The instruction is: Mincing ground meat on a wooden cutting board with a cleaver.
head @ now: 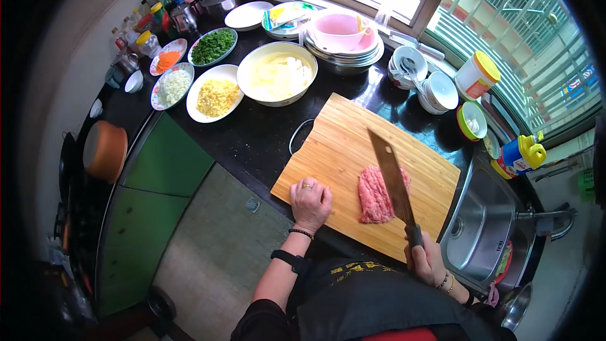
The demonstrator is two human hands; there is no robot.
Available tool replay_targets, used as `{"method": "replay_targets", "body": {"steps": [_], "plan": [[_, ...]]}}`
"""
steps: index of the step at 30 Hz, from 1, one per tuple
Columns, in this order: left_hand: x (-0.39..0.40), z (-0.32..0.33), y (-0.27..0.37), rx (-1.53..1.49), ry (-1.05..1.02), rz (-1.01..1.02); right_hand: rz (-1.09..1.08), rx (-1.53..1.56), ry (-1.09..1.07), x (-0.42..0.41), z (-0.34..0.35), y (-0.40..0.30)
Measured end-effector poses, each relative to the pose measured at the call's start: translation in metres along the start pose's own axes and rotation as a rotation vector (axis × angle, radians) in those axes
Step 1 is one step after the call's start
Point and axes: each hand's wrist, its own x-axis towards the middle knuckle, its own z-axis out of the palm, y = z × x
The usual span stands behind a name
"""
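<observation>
My right hand [426, 258] grips the dark handle of a kitchen cleaver [392, 175], its blade over a flat slab of minced meat [373, 196] and hiding part of it. Whether the blade touches the meat I cannot tell. The meat lies on a wooden cutting board [331, 151]. At the board's near left corner rests my left hand [310, 201], fingers curled, with a ring, a beaded bracelet and a black wristband; nothing shows in it.
Beyond the board are a bowl of pale food [277, 73], plates of chopped yellow food [217, 97], white bits [174, 86], orange bits [168, 60] and greens [213, 46]. Stacked dishes [345, 52] stand near the window. A steel sink [480, 227] is at right, a brown pot [106, 151] at left.
</observation>
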Motion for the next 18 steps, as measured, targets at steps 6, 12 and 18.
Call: {"method": "replay_targets", "body": {"steps": [6,12,18], "plan": [[0.007,0.001,0.003,-0.006,0.006,0.016,0.166,-0.101,-0.051,0.022,0.009,0.044],[0.001,0.002,0.001,-0.006,0.008,0.012,-0.05,-0.135,0.044,-0.002,0.004,0.014],[0.003,0.002,0.003,-0.021,0.006,0.024,0.105,-0.212,-0.025,0.008,0.01,0.021]]}}
